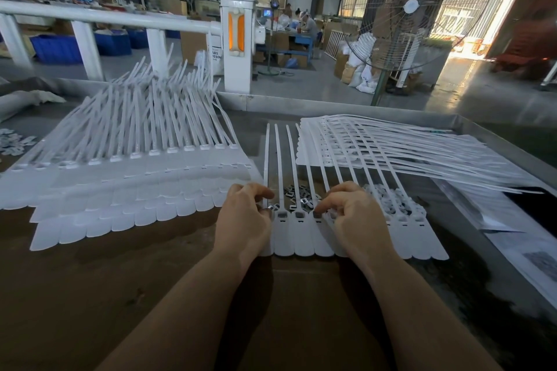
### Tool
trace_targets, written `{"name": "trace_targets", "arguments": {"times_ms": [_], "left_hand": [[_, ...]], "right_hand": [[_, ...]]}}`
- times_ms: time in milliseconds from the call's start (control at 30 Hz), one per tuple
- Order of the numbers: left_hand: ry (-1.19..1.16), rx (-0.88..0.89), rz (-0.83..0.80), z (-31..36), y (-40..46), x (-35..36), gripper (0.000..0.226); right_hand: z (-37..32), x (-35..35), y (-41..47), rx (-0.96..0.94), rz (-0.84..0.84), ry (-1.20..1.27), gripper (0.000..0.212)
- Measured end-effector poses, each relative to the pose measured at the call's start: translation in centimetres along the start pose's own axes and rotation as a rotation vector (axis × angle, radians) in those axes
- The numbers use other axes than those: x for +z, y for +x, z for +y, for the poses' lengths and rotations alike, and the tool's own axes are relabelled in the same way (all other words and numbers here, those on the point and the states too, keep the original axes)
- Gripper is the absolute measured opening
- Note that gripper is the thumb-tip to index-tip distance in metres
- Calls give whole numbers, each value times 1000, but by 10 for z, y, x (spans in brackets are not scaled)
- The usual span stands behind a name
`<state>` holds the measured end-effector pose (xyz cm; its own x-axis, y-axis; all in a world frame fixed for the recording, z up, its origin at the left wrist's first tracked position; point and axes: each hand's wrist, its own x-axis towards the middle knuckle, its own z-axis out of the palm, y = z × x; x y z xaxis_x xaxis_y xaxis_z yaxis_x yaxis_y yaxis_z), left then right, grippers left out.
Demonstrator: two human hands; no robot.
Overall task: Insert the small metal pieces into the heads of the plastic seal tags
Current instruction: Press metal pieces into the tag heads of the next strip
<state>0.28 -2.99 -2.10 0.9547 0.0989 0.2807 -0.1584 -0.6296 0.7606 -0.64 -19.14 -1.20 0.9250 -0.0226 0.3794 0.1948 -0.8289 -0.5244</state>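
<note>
A joined strip of white plastic seal tags lies flat in front of me, its square heads in a row and its tails running away from me. Small metal pieces lie in a loose heap under the tails, just beyond the heads. My left hand rests on the strip's left end, fingers curled over the first head. My right hand hovers over the middle heads, fingertips curled down at one head. Whether either hand pinches a metal piece is hidden by the fingers.
A big stack of tag strips fans out on the left of the brown table. Another stack lies at the back right, tails pointing right. A standing fan and a white post rise beyond the table's metal rim.
</note>
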Motion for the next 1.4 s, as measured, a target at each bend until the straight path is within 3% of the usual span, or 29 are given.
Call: {"name": "trace_targets", "arguments": {"times_ms": [700, 900, 1400], "left_hand": [[8, 4, -11, -2, 0, -1, 24], [-2, -7, -15, -1, 1, -1, 23], [7, -10, -12, 0, 1, -1, 23]], "right_hand": [[0, 3, 1, 23, -9, 31, 39], [2, 4, 2, 60, 58, 106, 33], [0, 1, 1, 14, 37, 10, 37]]}}
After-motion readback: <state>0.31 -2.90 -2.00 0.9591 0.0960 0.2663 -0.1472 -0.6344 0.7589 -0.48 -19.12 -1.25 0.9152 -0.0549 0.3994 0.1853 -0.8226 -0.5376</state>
